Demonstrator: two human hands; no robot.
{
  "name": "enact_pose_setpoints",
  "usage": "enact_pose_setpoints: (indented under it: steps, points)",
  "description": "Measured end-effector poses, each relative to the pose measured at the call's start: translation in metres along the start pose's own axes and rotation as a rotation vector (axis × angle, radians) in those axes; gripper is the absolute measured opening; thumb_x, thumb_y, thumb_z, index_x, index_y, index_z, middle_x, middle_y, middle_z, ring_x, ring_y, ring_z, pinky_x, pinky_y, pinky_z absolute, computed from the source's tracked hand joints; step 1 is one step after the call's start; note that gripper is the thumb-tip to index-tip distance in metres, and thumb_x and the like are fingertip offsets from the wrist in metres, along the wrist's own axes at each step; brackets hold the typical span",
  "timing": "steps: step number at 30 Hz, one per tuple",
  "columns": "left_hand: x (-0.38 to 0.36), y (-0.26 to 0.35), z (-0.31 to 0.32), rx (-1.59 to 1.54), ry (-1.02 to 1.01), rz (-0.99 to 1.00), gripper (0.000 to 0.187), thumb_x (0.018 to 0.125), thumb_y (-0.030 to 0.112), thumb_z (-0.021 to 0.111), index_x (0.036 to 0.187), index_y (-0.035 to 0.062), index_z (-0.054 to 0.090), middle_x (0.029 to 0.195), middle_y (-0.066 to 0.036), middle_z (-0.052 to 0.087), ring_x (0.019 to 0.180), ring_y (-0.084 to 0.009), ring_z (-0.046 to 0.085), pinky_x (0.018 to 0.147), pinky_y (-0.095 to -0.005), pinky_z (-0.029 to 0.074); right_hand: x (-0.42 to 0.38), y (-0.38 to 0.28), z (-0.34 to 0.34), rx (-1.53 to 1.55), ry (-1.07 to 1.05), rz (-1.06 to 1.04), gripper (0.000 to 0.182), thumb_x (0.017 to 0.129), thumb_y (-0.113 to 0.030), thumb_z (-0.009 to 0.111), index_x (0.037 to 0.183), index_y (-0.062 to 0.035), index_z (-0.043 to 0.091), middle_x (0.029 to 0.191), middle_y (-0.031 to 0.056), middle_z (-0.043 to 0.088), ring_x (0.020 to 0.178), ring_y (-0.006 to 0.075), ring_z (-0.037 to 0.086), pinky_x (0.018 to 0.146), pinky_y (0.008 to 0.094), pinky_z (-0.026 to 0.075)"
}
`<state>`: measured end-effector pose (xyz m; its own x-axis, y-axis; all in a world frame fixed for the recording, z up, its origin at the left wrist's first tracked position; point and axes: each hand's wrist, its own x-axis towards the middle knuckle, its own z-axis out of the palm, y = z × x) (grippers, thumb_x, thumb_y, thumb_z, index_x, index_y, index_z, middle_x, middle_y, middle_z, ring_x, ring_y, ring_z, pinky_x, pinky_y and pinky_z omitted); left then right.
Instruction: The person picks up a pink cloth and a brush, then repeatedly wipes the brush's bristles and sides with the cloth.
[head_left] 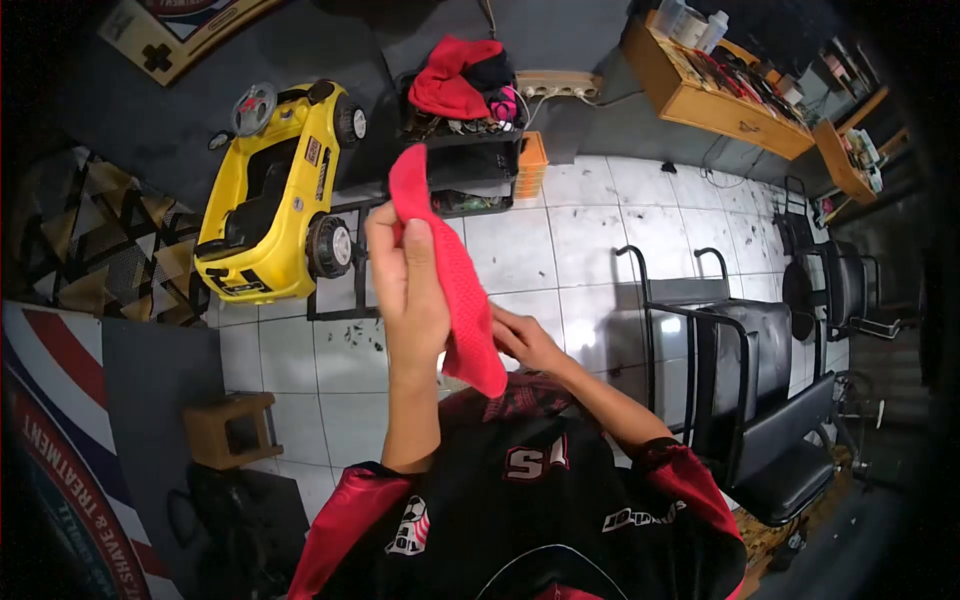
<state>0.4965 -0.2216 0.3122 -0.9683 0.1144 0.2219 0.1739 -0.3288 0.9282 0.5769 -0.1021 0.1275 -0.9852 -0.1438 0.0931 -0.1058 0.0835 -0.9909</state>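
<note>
A folded red cloth (455, 275) with a dimpled, mesh-like weave is held up in front of my chest, long and narrow, slanting from upper left to lower right. My left hand (410, 270) grips its upper part, thumb lying along the near side and fingers bent around the edge. Lower down, my right hand (525, 340) holds the cloth's right edge; its fingertips are partly hidden behind the fabric.
A yellow toy car (270, 195) stands on the left, beside a black shelf rack (470, 165) topped with red fabric (450, 80). Black padded chairs (750, 370) stand right. A small wooden stool (232, 430) is lower left. A wooden counter (735, 100) holds bottles and tools.
</note>
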Motion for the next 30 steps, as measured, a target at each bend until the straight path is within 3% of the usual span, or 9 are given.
enact_pose_setpoints:
  steps: [4, 9, 14, 18, 20, 23, 24, 27, 30]
  points:
    - [0.003, 0.029, -0.006, -0.077, 0.204, 0.143, 0.019, 0.095, 0.015, 0.041, 0.109, 0.0039, 0.044, 0.08, 0.0, 0.049, 0.066, -0.0037, 0.044, 0.058, -0.0173, 0.038, -0.052, 0.149, -0.028, -0.682, -0.366, 0.384, 0.044, 0.091, -0.035, 0.043, 0.123, -0.0053, 0.047, 0.103, 0.0196, 0.06, 0.091, 0.0378, 0.059, 0.076, 0.04, 0.048]
    - [-0.007, 0.036, -0.018, -0.039, 0.184, 0.091, 0.019, 0.095, 0.015, 0.04, 0.109, 0.004, 0.044, 0.085, 0.001, 0.049, 0.073, -0.0039, 0.045, 0.066, -0.0175, 0.039, -0.114, 0.252, -0.058, -0.887, -0.367, 0.722, 0.039, 0.089, -0.039, 0.044, 0.106, -0.0064, 0.057, 0.091, 0.0217, 0.062, 0.084, 0.0396, 0.059, 0.072, 0.0454, 0.048]
    - [-0.008, 0.016, -0.015, 0.031, 0.113, -0.029, 0.02, 0.095, 0.011, 0.04, 0.114, 0.0076, 0.035, 0.082, 0.001, 0.046, 0.071, -0.0039, 0.041, 0.066, -0.0163, 0.035, -0.082, 0.188, -0.061, -0.798, 0.144, 0.448, 0.042, 0.088, -0.038, 0.048, 0.115, -0.0068, 0.055, 0.073, 0.0163, 0.063, 0.06, 0.0307, 0.062, 0.053, 0.0418, 0.048]
    - [-0.01, 0.007, -0.01, 0.111, -0.103, 0.024, 0.01, 0.094, 0.008, 0.039, 0.104, 0.0066, 0.038, 0.079, 0.001, 0.044, 0.069, -0.0032, 0.039, 0.063, -0.0163, 0.033, -0.004, -0.005, -0.041, 0.407, 0.345, 0.431, 0.041, 0.094, -0.031, 0.041, 0.126, -0.0059, 0.047, 0.058, -0.0029, 0.043, 0.043, 0.0039, 0.037, 0.037, 0.0201, 0.03]
    - [-0.009, 0.002, -0.009, 0.17, -0.237, 0.052, 0.005, 0.094, 0.007, 0.039, 0.096, 0.0049, 0.044, 0.077, 0.002, 0.044, 0.067, -0.0028, 0.038, 0.062, -0.0165, 0.033, 0.005, -0.044, -0.034, 0.563, 0.283, 0.226, 0.04, 0.094, -0.022, 0.043, 0.132, -0.0088, 0.041, 0.063, -0.0037, 0.047, 0.044, 0.0051, 0.038, 0.04, 0.0202, 0.035]
    - [-0.013, 0.004, 0.004, 0.175, -0.319, 0.082, 0.009, 0.094, 0.006, 0.039, 0.09, 0.0036, 0.046, 0.078, 0.002, 0.045, 0.069, -0.0033, 0.039, 0.063, -0.0167, 0.034, 0.016, -0.05, -0.011, 0.166, 0.259, -0.098, 0.041, 0.094, -0.017, 0.044, 0.132, -0.0037, 0.039, 0.073, -0.005, 0.049, 0.059, 0.0027, 0.042, 0.053, 0.0171, 0.037]
    - [-0.013, 0.004, 0.004, 0.196, -0.369, 0.109, 0.009, 0.094, 0.006, 0.038, 0.09, 0.0037, 0.046, 0.079, 0.001, 0.045, 0.07, -0.0034, 0.04, 0.063, -0.0166, 0.034, 0.009, -0.052, -0.013, 0.422, 0.11, 0.138, 0.041, 0.093, -0.017, 0.046, 0.13, -0.001, 0.041, 0.081, -0.0036, 0.054, 0.065, 0.007, 0.048, 0.057, 0.0223, 0.043]
    - [-0.009, 0.012, 0.0, 0.143, -0.37, 0.268, 0.007, 0.092, 0.003, 0.041, 0.088, 0.0027, 0.046, 0.078, 0.0, 0.046, 0.066, -0.0047, 0.04, 0.062, -0.017, 0.035, 0.006, 0.015, -0.008, -0.175, 0.046, -0.019, 0.045, 0.089, -0.027, 0.053, 0.129, -0.0092, 0.044, 0.085, 0.0093, 0.065, 0.067, 0.0245, 0.061, 0.061, 0.0337, 0.047]
    - [-0.015, 0.037, -0.004, -0.014, -0.3, 0.308, 0.007, 0.091, 0.003, 0.042, 0.085, 0.0027, 0.046, 0.08, -0.001, 0.047, 0.068, -0.0049, 0.04, 0.063, -0.0172, 0.034, -0.03, 0.139, -0.023, -0.63, -0.144, 0.33, 0.04, 0.086, -0.038, 0.051, 0.12, -0.0176, 0.053, 0.087, 0.0215, 0.061, 0.083, 0.0384, 0.059, 0.07, 0.0426, 0.048]
